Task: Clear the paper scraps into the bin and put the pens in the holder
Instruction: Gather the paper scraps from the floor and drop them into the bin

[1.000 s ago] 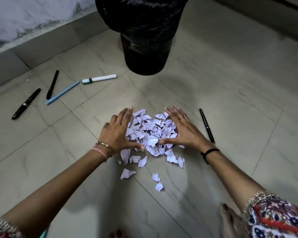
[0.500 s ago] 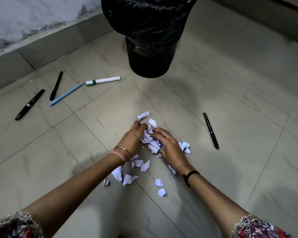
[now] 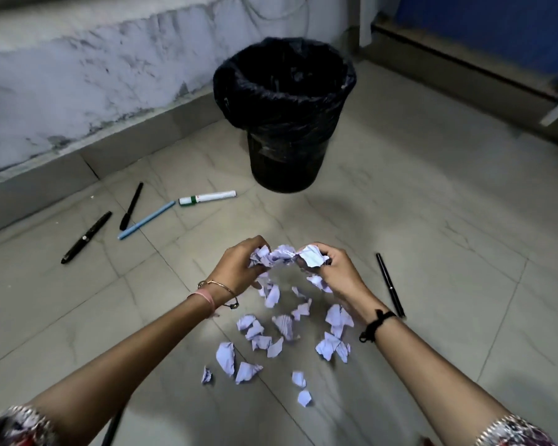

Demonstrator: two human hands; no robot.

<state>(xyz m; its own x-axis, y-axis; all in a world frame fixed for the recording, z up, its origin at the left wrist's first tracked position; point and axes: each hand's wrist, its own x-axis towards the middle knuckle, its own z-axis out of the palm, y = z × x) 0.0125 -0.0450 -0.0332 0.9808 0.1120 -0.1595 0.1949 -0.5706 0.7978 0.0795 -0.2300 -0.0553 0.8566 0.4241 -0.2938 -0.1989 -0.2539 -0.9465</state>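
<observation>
— What's in each grip?
— Left hand (image 3: 239,267) and right hand (image 3: 331,268) clench crumpled white paper scraps (image 3: 284,255).
— And the rest?
— Torn bits (image 3: 284,329) litter the glossy tiled floor (image 3: 432,252), short of the black-lined bin (image 3: 284,114).

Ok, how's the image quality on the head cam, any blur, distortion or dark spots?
Head view: dim, soft light; wide-angle bending shows along the skirting; the inside of the bin is black, contents unreadable; the hands and the scraps they hold are slightly soft; the pens are sharp enough.
</observation>
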